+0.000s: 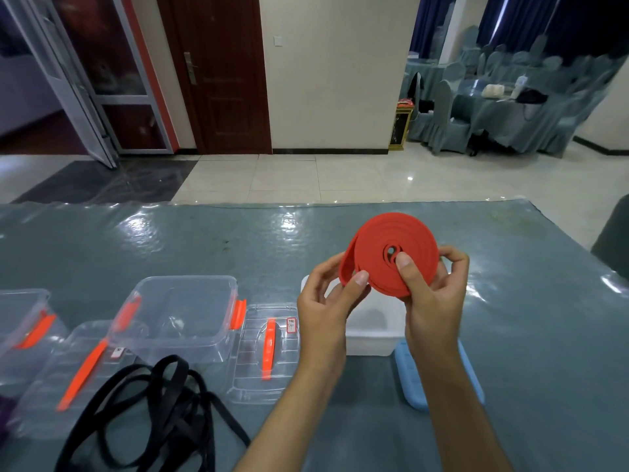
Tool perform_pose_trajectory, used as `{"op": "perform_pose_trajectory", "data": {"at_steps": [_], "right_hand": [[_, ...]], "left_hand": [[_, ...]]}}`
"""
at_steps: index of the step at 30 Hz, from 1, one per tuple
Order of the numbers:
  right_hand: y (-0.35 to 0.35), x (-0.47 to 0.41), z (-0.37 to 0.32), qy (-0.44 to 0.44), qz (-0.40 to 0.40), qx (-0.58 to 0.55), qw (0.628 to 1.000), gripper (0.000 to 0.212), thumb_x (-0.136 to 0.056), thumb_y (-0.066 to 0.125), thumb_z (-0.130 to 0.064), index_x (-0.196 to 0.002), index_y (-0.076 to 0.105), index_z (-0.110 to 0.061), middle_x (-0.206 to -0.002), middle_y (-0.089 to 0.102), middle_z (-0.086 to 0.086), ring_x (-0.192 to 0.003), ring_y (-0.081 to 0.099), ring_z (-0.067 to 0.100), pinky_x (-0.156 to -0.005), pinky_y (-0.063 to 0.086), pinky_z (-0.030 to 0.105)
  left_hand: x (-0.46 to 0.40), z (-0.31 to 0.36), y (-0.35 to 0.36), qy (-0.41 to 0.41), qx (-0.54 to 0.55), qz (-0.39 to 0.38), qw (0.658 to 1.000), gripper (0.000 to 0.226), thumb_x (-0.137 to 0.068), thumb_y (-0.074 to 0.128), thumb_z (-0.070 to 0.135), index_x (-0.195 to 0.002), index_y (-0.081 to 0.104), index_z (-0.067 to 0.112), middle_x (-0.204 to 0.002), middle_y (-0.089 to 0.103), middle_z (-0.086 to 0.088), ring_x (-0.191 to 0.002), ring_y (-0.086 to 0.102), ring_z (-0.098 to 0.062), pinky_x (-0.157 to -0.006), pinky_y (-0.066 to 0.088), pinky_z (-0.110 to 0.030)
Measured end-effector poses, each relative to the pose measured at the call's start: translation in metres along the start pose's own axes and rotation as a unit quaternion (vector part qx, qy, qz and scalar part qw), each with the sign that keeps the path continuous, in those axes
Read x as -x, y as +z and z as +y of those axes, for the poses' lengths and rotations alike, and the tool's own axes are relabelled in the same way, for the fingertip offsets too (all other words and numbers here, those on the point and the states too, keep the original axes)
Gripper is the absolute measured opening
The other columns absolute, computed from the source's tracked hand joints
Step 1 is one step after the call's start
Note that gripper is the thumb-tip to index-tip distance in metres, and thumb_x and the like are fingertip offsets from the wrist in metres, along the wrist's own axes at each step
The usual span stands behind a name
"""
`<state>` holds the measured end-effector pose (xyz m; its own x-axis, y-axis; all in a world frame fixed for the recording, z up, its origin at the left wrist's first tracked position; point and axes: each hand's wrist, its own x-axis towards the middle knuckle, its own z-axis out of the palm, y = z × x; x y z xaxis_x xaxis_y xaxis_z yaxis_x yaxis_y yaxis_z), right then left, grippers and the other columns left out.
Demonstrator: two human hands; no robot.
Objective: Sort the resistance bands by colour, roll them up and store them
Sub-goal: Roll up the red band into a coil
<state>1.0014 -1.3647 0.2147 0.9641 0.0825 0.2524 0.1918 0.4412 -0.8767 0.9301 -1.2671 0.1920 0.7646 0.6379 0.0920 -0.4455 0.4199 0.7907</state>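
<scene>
A red resistance band (381, 243) is coiled into a flat disc and held up above the table. My right hand (432, 291) grips the coil, thumb near its centre and fingers behind it. My left hand (330, 298) pinches the loose outer end at the coil's lower left edge. Below both hands sits a white box (374, 328) with no lid on it. A tangle of black bands (149, 417) lies loose at the near left. A bit of purple band (5, 413) shows at the left edge.
A clear box with orange clips (177, 311) stands left of the white one, another clear box (20, 321) at the far left. Two clear lids (265, 352) (71, 373) lie flat. A blue lid (412, 379) lies under my right forearm. The table (204, 240) has a glossy cover.
</scene>
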Motion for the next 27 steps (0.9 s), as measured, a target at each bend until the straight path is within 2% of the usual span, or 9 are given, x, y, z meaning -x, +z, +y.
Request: {"op": "perform_pose_trajectory", "data": {"at_steps": [3, 7, 10, 13, 15, 18, 20, 23, 27], "right_hand": [[0.004, 0.002, 0.006, -0.011, 0.007, 0.015, 1.000, 0.046, -0.080, 0.086, -0.021, -0.109, 0.051, -0.029, -0.107, 0.070, 0.008, -0.097, 0.072, 0.023, -0.090, 0.060, 0.054], [0.008, 0.006, 0.022, -0.026, 0.018, 0.041, 0.999, 0.056, -0.079, 0.087, -0.029, -0.121, 0.050, -0.032, -0.110, 0.071, 0.007, -0.098, 0.075, 0.017, -0.081, 0.062, 0.036], [0.004, 0.000, 0.031, -0.029, 0.007, 0.067, 0.997, 0.058, -0.085, 0.085, -0.021, -0.132, 0.052, -0.034, -0.114, 0.074, 0.003, -0.104, 0.075, 0.023, -0.083, 0.063, 0.040], [0.001, -0.013, 0.037, -0.005, -0.010, 0.098, 0.995, 0.047, -0.086, 0.083, -0.023, -0.125, 0.058, -0.029, -0.125, 0.072, 0.008, -0.114, 0.073, 0.028, -0.090, 0.062, 0.046], [-0.003, -0.025, 0.043, 0.037, -0.014, 0.101, 0.994, 0.039, -0.087, 0.079, -0.027, -0.120, 0.059, -0.023, -0.122, 0.073, 0.008, -0.113, 0.072, 0.030, -0.092, 0.061, 0.049], [-0.016, -0.043, 0.056, 0.075, -0.020, 0.150, 0.986, 0.032, -0.090, 0.082, -0.031, -0.110, 0.064, -0.015, -0.107, 0.077, -0.004, -0.104, 0.076, 0.023, -0.089, 0.063, 0.045], [-0.028, -0.053, 0.070, 0.094, -0.024, 0.187, 0.978, 0.027, -0.090, 0.083, -0.025, -0.108, 0.065, -0.016, -0.104, 0.078, -0.004, -0.098, 0.077, 0.015, -0.089, 0.064, 0.043], [-0.045, -0.064, 0.096, 0.153, -0.041, 0.217, 0.963, 0.036, -0.093, 0.080, -0.018, -0.125, 0.065, -0.026, -0.113, 0.074, -0.002, -0.100, 0.076, 0.014, -0.087, 0.063, 0.039], [-0.061, -0.077, 0.136, 0.231, -0.094, 0.302, 0.920, 0.034, -0.099, 0.070, -0.005, -0.124, 0.063, -0.028, -0.122, 0.073, 0.004, -0.116, 0.068, 0.022, -0.104, 0.055, 0.047]], "left_hand": [[0.004, -0.007, 0.003, -0.047, 0.066, 0.037, 0.996, 0.028, -0.081, 0.090, 0.021, -0.096, 0.067, 0.020, -0.119, 0.074, -0.009, -0.111, 0.074, -0.022, -0.094, 0.061, -0.038], [0.003, -0.017, 0.006, -0.106, 0.120, 0.054, 0.986, 0.018, -0.084, 0.082, 0.024, -0.076, 0.069, 0.032, -0.117, 0.078, -0.002, -0.115, 0.073, -0.019, -0.096, 0.060, -0.035], [-0.004, -0.028, 0.003, -0.146, 0.137, 0.076, 0.977, 0.018, -0.084, 0.083, 0.021, -0.083, 0.067, 0.029, -0.122, 0.078, -0.008, -0.115, 0.074, -0.023, -0.090, 0.062, -0.034], [-0.019, -0.038, -0.003, -0.161, 0.134, 0.102, 0.973, 0.029, -0.083, 0.084, 0.017, -0.098, 0.061, 0.022, -0.119, 0.079, -0.010, -0.112, 0.076, -0.024, -0.084, 0.064, -0.033], [-0.033, -0.043, -0.007, -0.162, 0.117, 0.116, 0.973, 0.028, -0.086, 0.082, 0.016, -0.104, 0.061, 0.021, -0.113, 0.081, -0.007, -0.108, 0.078, -0.022, -0.082, 0.064, -0.032], [-0.058, -0.051, -0.019, -0.181, 0.077, 0.137, 0.971, 0.024, -0.090, 0.080, 0.012, -0.104, 0.063, 0.020, -0.112, 0.081, -0.007, -0.105, 0.078, -0.021, -0.081, 0.065, -0.031], [-0.075, -0.058, -0.029, -0.196, 0.044, 0.142, 0.969, 0.022, -0.090, 0.081, 0.009, -0.099, 0.065, 0.020, -0.109, 0.080, -0.005, -0.104, 0.076, -0.022, -0.080, 0.064, -0.032], [-0.098, -0.074, -0.042, -0.229, 0.004, 0.149, 0.962, 0.024, -0.086, 0.084, 0.004, -0.101, 0.070, 0.016, -0.109, 0.079, -0.010, -0.099, 0.077, -0.023, -0.079, 0.064, -0.034], [-0.123, -0.107, -0.056, -0.286, -0.038, 0.189, 0.939, 0.036, -0.084, 0.084, -0.003, -0.115, 0.068, 0.007, -0.116, 0.077, -0.019, -0.095, 0.076, -0.027, -0.079, 0.064, -0.036]]}}
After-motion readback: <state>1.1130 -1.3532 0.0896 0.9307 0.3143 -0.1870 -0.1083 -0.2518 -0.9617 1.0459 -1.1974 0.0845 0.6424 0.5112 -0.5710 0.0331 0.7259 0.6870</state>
